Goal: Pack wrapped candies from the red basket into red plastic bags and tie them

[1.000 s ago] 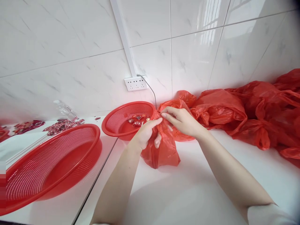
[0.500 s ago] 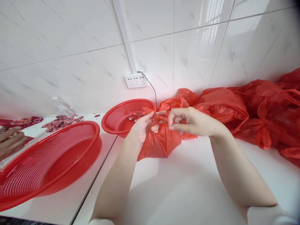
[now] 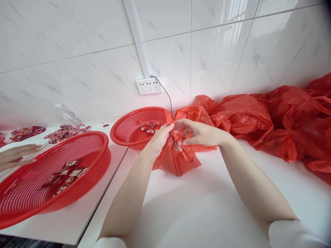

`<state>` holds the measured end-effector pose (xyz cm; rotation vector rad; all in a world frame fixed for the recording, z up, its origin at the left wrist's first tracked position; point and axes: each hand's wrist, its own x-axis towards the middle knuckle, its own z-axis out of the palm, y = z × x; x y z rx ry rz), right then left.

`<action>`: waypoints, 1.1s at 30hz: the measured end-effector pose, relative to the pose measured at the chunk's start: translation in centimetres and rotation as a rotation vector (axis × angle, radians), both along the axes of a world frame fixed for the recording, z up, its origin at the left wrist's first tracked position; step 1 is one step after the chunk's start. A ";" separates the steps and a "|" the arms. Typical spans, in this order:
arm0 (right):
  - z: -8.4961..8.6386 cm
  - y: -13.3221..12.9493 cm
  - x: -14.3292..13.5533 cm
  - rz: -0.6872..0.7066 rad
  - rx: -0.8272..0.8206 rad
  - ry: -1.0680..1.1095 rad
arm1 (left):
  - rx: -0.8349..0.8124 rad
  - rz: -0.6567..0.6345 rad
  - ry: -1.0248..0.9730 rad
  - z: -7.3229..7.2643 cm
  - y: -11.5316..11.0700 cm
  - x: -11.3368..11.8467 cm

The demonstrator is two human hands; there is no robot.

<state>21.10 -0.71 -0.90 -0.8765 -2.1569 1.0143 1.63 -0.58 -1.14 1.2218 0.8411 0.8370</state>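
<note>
On the white desk [image 3: 207, 206], before the far basket [image 3: 124, 129]:
Red bag [image 3: 178, 160]: bunched, resting on desk between both hands.
Left hand [image 3: 159, 139]: fingers closed on bag neck.
Right hand [image 3: 200, 132]: fingers back at neck, pinching; apart half a second ago.
Near basket [image 3: 31, 182]: now holding small packets; co-worker's hand [image 3: 15, 156] beside.

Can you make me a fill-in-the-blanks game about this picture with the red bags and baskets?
1. Both hands, left hand and right hand, hold a ____ bag.
2. The socket is on the ____.
3. The near basket holds small ____.

Missing words: red; wall; packets
</note>
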 end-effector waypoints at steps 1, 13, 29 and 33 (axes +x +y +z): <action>-0.2 0.3 -0.1 0.056 -0.043 0.015 | 0.002 0.005 0.022 -0.1 0.0 0.0; -0.6 0.4 -1.3 -0.076 -0.017 -0.016 | 0.679 0.396 0.091 -0.8 0.4 0.6; 0.4 1.4 1.8 -0.275 -0.090 0.373 | 0.491 0.157 0.013 -0.5 1.7 -1.0; 0.0 1.4 1.0 -0.253 -0.144 0.314 | 0.512 0.090 0.038 -0.9 1.9 -0.9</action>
